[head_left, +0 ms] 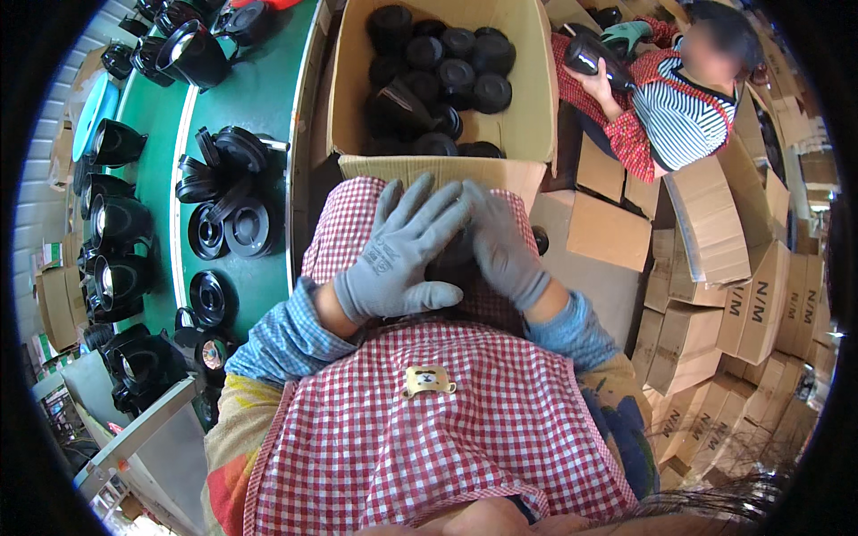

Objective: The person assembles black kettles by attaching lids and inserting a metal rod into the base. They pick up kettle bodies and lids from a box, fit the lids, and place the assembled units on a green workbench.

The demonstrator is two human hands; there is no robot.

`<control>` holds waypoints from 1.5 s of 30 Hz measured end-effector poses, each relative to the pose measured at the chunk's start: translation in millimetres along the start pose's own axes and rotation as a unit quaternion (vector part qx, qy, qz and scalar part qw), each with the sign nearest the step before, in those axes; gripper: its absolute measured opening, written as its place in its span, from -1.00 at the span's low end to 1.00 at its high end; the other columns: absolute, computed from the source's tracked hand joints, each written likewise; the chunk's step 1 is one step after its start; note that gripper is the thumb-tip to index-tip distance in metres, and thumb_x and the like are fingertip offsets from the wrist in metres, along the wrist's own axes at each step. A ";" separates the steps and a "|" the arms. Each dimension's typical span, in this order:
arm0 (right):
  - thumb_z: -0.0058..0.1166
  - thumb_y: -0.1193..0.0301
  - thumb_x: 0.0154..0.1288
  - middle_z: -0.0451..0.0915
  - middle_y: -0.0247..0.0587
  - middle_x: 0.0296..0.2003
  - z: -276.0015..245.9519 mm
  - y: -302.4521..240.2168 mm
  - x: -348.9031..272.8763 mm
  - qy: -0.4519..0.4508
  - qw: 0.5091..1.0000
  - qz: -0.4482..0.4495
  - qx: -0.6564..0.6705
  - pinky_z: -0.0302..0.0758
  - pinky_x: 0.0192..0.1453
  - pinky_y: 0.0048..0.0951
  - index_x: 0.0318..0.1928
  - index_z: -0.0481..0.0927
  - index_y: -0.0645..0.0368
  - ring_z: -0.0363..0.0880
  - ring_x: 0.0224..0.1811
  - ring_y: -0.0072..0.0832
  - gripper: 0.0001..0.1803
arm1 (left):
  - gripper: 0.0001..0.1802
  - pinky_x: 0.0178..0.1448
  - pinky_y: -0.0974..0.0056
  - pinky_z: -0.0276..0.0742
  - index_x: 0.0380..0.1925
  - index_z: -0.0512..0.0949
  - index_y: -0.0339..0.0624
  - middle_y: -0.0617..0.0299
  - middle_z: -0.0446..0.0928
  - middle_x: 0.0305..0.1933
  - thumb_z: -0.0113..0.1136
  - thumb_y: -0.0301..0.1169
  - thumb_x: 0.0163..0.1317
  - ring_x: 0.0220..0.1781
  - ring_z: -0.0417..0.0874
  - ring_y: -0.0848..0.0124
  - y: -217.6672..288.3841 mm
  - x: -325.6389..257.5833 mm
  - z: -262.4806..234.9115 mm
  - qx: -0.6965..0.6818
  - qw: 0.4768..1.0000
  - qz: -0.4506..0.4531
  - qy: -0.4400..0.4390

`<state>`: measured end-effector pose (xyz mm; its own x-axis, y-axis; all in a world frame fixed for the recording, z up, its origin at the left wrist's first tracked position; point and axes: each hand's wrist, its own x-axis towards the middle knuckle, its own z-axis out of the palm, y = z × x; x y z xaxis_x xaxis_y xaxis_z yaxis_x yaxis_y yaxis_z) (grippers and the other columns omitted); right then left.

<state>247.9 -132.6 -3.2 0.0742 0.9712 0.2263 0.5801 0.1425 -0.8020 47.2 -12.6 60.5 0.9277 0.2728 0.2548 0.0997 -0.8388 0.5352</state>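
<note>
Both my hands wear grey work gloves and meet over my lap. My left hand (pixel 407 246) is laid out with its fingers spread and thumb apart. My right hand (pixel 503 243) is slightly blurred, its fingers stretched out and its fingertips close to those of the left. Between and beneath them shows a dark, rounded black thing (pixel 456 259), mostly hidden by the gloves, so its kind cannot be made out. A red-and-white checked apron (pixel 429 429) covers my lap. Just beyond my hands stands an open cardboard box (pixel 532 98) holding several black round-topped parts (pixel 458 76).
Along the left runs a green work table (pixel 161 241) with black pots (pixel 192 55), black ring-shaped parts (pixel 248 225) and a light-blue basin (pixel 89 121). At the upper right a co-worker (pixel 679 116) holds a black part. Cardboard boxes (pixel 755 304) are stacked at right.
</note>
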 end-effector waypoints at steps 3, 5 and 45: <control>-0.28 -0.03 0.58 0.40 0.21 0.35 -18.5 -71.1 3.6 -0.132 0.982 -0.132 -0.005 0.10 0.57 0.07 0.38 0.39 0.28 0.28 0.46 0.13 -0.32 | 0.13 0.56 -0.35 -0.15 0.46 0.28 -0.19 -0.20 0.29 0.49 -0.08 0.54 0.19 0.56 0.16 -0.27 -74.8 -12.9 8.9 0.049 0.978 -0.202 0.033; -0.18 -0.04 0.53 0.39 0.21 0.35 -16.9 -49.4 7.8 -0.107 0.992 -0.062 0.009 0.10 0.56 0.11 0.35 0.41 0.30 0.27 0.46 0.15 -0.31 | 0.12 0.55 -0.36 -0.14 0.46 0.29 -0.16 -0.19 0.30 0.49 -0.09 0.54 0.19 0.55 0.18 -0.26 -50.2 -7.6 2.3 0.074 0.989 -0.114 0.064; 0.09 -0.14 0.28 0.08 -0.12 0.59 20.6 -49.3 82.1 -0.283 0.907 -0.304 -0.066 -0.26 0.61 0.34 0.40 0.49 -0.22 -0.15 0.67 -0.05 -0.29 | -0.56 0.19 0.04 0.58 0.05 0.62 -0.16 -0.07 0.66 0.05 0.20 -0.07 0.38 0.09 0.70 0.04 -91.5 93.1 38.9 -0.189 0.918 -0.149 -0.316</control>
<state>208.7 -55.9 43.6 -0.6985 0.6691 0.2539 0.4699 0.6964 -0.5424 138.4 71.2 3.9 0.9147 0.0362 -0.4025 0.3623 -0.5147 0.7771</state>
